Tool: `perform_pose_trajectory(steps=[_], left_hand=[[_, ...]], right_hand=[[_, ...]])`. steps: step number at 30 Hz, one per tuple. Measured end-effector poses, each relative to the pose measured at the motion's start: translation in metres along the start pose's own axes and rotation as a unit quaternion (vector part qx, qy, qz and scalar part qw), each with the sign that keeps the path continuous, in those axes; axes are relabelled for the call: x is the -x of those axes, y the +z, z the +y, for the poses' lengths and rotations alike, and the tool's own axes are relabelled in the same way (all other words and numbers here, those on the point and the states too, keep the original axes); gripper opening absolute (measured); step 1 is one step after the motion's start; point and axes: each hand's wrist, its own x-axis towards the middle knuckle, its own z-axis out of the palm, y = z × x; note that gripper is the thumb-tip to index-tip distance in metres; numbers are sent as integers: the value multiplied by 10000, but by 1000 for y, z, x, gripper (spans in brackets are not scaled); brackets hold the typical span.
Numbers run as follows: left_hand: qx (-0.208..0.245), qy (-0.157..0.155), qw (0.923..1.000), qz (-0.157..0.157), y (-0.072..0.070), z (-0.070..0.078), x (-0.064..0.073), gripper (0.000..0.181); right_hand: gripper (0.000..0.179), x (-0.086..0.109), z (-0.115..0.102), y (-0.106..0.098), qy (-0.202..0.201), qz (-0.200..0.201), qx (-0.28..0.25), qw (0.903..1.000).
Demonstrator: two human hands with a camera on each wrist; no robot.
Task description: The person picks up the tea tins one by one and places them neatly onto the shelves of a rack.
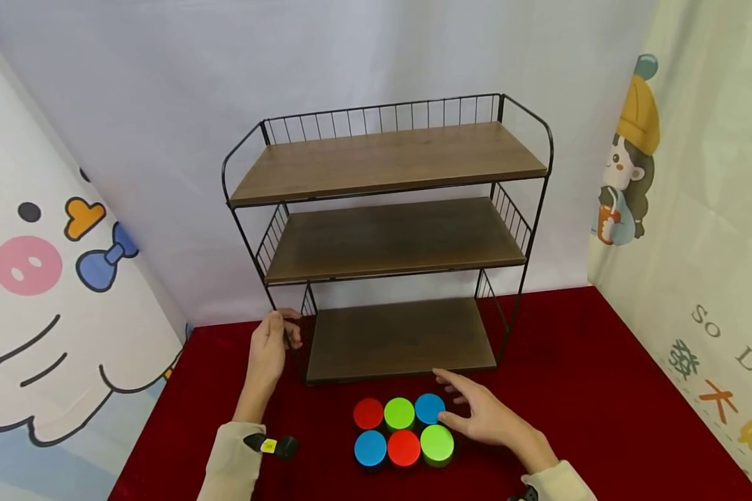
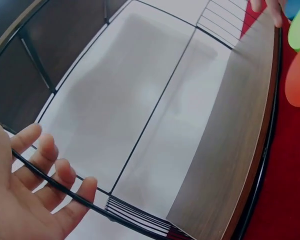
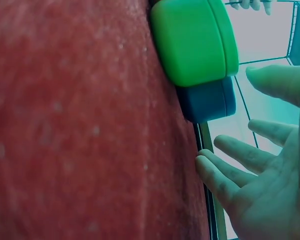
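Note:
A three-tier shelf rack (image 1: 388,247) with brown boards and a black wire frame stands on red cloth. My left hand (image 1: 272,342) is at its left front post, fingers loosely curled round the black rod (image 2: 65,189). In front of the rack, several round lidded tubs stand close together in two rows. The back row has a red tub (image 1: 368,414), a green tub (image 1: 400,414) and a blue tub (image 1: 429,408); the front row has a blue tub (image 1: 370,449), a red tub (image 1: 404,447) and a green tub (image 1: 437,444). My right hand (image 1: 482,414), fingers spread, hovers just right of the tubs.
Red cloth (image 1: 601,390) covers the table and extends to both sides of the rack. Behind hangs a white curtain (image 1: 182,104). A cartoon-printed cloth (image 1: 69,362) borders the left, and a pale printed cloth (image 1: 695,243) the right.

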Motion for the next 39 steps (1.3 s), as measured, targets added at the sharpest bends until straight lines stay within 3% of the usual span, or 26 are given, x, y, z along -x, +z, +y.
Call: perform_pose_trajectory(steps=[7, 39], left_hand=[[23, -144, 9996, -246, -4, 2, 1, 54], [-56, -396, 9989, -248, -2, 4, 1, 52]], right_hand=[[68, -5, -3, 2, -263, -118, -14, 9996], [50, -9, -6, 3, -378, -615, 69, 9974]])
